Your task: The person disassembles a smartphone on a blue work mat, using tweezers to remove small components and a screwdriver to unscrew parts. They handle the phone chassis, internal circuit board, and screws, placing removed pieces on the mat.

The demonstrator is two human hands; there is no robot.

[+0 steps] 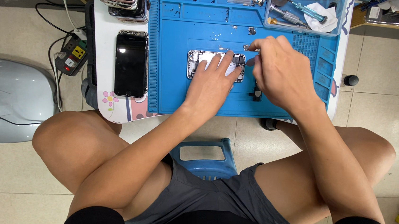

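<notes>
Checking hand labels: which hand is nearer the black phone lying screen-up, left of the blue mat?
Left. The left hand rests on the opened phone on the blue mat, closer to the black phone. The right hand is farther right.

My left hand (213,82) covers much of the opened silver phone chassis (198,62). Whatever my right hand (279,68) pinches is too small to tell. The top edge crops the clear plastic tool tray (342,16).

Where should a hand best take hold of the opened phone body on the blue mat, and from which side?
Probably by its two long edges, coming from above. The opened phone body lies flat on the blue mat with its inner parts facing up, so gripping the thin side frame avoids pressing on them. The left hand already rests on top of it.
</notes>
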